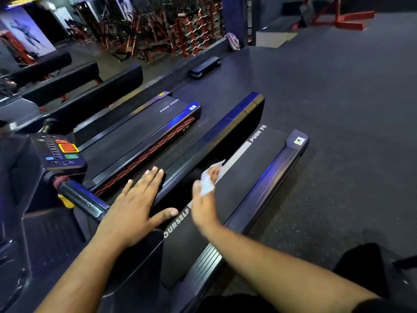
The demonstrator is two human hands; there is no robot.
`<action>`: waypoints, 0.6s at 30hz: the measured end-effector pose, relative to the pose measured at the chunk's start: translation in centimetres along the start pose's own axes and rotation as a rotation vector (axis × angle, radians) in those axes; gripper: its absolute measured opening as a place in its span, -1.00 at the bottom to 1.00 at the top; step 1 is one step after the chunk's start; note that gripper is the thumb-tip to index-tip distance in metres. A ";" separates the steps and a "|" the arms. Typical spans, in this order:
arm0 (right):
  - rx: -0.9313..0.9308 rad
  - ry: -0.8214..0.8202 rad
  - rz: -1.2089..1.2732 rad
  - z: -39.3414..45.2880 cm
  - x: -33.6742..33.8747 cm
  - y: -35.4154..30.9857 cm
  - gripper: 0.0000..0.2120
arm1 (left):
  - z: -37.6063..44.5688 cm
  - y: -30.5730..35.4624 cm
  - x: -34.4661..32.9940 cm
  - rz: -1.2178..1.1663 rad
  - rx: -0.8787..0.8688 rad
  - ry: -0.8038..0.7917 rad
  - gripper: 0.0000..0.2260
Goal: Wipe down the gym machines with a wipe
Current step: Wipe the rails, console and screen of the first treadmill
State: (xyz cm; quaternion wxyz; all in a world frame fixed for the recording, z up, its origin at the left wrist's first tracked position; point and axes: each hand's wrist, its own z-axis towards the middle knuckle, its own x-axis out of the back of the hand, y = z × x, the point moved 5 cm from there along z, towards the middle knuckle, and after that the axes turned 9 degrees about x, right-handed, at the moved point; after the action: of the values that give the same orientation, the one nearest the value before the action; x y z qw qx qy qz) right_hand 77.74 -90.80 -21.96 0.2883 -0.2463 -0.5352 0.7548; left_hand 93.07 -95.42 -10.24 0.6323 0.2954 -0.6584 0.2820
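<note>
Right hand [204, 199], blurred, is seen over the treadmill belt [246, 177] with a white wipe [208, 179] pinched in its fingers, while left hand [137, 199] is laid flat, fingers spread, on the treadmill's black handrail [203, 143].

Single head-worn wide-angle view, looking forward and down from above a treadmill [252, 177], both forearms reaching in from the bottom edge, belt close below, gym floor [338, 98] and red racks [180, 30] far behind
</note>
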 end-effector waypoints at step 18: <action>0.192 -0.076 -0.546 12.5 7.7 -3.6 -0.37 | -0.1 0.1 0.1 0.001 -0.006 0.017 -0.03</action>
State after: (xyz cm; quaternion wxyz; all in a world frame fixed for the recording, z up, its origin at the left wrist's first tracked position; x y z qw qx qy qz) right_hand 64.40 -92.84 -15.21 0.4827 -0.0362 -0.5181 0.7051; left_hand 93.07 -95.29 -10.14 0.6387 0.2908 -0.6539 0.2827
